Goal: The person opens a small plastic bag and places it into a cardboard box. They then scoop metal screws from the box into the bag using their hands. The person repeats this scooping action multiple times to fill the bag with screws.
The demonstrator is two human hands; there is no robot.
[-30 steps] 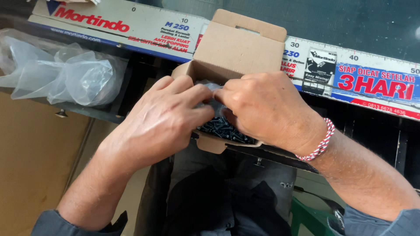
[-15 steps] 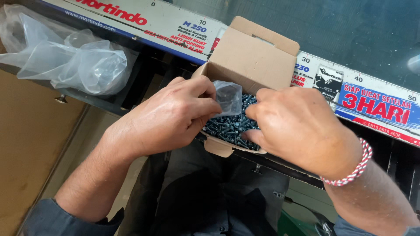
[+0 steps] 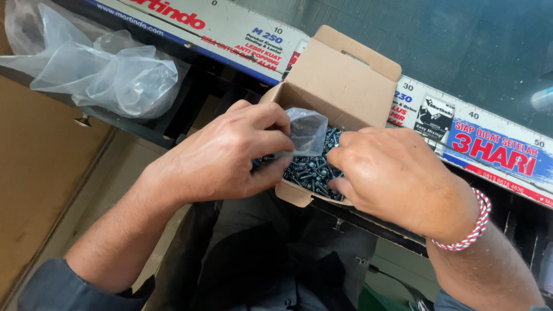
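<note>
Open cardboard box [image 3: 340,92] of dark screws [image 3: 311,170] at surface edge. Left hand [image 3: 230,155] pinches clear bag [image 3: 308,131] over the box; right hand [image 3: 397,178] curls, fingertips among screws. Step: bagging screws. Next needs bag mouth held open.

The box [image 3: 340,86] is plain brown cardboard, matt and slightly fibrous, with raw cut edges at its flaps. Inside lie screws [image 3: 311,170] of dark, shiny metal that catch small glints of light. The liner [image 3: 308,131] rising from them is thin clear plastic film, glossy and creased; the loose bag [image 3: 109,72] is the same crinkled film. The cord [image 3: 469,230] is twisted red and white thread. The ruler [image 3: 495,152] is printed and smooth.
</note>
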